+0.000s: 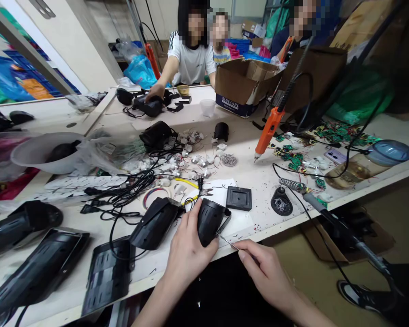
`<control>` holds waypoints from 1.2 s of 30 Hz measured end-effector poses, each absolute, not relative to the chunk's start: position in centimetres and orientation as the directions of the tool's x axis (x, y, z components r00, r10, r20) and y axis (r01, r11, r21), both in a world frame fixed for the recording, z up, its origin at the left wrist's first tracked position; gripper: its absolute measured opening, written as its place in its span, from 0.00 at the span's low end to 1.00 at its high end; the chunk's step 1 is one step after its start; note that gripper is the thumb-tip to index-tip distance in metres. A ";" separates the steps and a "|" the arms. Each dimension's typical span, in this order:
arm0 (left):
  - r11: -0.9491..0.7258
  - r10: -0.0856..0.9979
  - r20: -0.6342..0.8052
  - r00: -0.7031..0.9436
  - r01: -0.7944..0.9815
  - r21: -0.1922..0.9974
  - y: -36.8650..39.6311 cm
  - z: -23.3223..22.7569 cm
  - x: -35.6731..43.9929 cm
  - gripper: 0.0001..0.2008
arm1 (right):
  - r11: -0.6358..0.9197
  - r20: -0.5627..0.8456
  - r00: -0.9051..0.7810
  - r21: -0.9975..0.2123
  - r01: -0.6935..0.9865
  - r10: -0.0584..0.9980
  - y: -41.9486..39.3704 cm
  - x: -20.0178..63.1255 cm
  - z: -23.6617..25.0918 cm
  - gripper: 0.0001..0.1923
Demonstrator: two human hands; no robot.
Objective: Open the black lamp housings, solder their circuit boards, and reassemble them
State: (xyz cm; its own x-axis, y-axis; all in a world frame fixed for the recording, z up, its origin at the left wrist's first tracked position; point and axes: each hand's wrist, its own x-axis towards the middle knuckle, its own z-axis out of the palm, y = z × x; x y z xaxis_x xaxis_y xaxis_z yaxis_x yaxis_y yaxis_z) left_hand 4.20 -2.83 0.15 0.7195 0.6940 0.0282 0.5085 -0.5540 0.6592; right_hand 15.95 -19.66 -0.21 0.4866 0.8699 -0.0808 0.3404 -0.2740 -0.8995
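- While the left hand (192, 247) grips the black housing (209, 220) at the near edge of the tabletop (247, 172), the right hand (261, 263) pinches a thin metal tool (229, 242).
- Tool tip: at the housing's bracket (226, 220).

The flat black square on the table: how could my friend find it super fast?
On the big white table, look at the near edge, where the left hand holds a rounded black casing. Just beyond the casing and to its right, at the edge of a white sheet, lies the flat black square. Unlike the nearby casings, it is low and four-sided, with a sunken middle.
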 end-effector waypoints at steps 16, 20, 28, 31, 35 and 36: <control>-0.603 0.695 0.101 0.712 0.501 0.621 -3.3 -0.7 4.3 0.44 | -0.389 -0.480 0.381 -0.873 -0.293 0.791 -19.0 16.0 0.2 0.20; -0.698 0.652 0.200 0.731 0.477 0.534 -3.8 -1.3 4.7 0.43 | -0.399 -0.701 0.072 -0.484 -0.779 0.710 -18.7 16.5 0.9 0.25; -0.751 0.623 0.264 0.737 0.468 0.466 -3.1 -1.9 4.7 0.42 | -0.504 -0.666 0.230 -0.708 -0.495 0.709 -17.6 17.5 0.3 0.26; -0.782 0.599 0.276 0.751 0.476 0.402 -2.7 -1.9 4.6 0.39 | -0.492 -0.569 0.317 -0.820 -0.293 0.759 -17.1 17.4 -0.7 0.19; -0.717 0.667 0.207 0.716 0.540 0.441 -2.1 -2.0 4.6 0.40 | -0.357 -0.293 0.414 -0.930 0.085 0.862 -16.9 17.2 -1.3 0.17; -0.706 0.676 0.195 0.711 0.549 0.447 -2.0 -2.0 4.6 0.40 | -0.323 -0.201 0.425 -0.917 0.236 0.883 -17.1 17.1 -1.3 0.19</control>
State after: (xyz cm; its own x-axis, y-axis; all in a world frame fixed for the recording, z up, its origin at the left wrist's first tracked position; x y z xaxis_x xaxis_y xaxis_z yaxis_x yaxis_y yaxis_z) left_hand 4.57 -1.98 -1.95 0.7109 0.6758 0.1946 0.5491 -0.7063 0.4468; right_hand 17.14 -17.06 -1.26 0.4251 0.8825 -0.2012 0.2357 -0.3226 -0.9167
